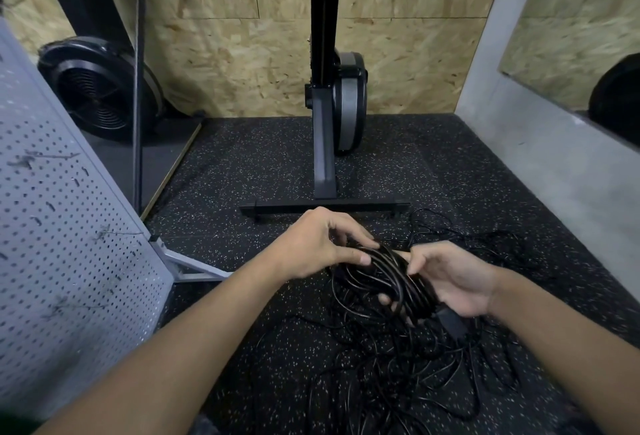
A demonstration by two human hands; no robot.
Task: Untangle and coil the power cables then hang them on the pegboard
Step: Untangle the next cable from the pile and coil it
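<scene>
Head cam, tilted down at a black speckled rubber floor (242, 164). Big grey pegboard (69, 261) leaning in on the left on its own stand, a few small hooks poking out. Upright exercise machine (325, 157) parked dead ahead against a chipboard wall. Closer in, a sprawling tangle (398, 375) of thin black cable all over the floor, under and to the right of the arms.

Held up just above that: a half-built coil (381, 278) of glossy black cable. Left hand (318, 247) clamped over the top of it, thumb pressing the loops, fingers hooked over the far side. Right hand (450, 282) cupping it from the right and below, fingers wrapped round the loops. So, coil sandwiched between both hands and touching both. Boxy black plug (450, 322) dangling just under the right palm.

Guessing mid-coiling, nowhere near hanging yet. Plenty to go wrong from here:
- Could cinch a knot or drag the whole pile up by yanking, with the tail probably running down into the tangle (can't trace it, honestly).
- Could lose the loops by easing either grip, straight back into the mess.
- Might also snag a loose strand with that dangling plug.

Pegboard well off to the left of the coil, so expecting a decent reach across for the hanging part.
</scene>
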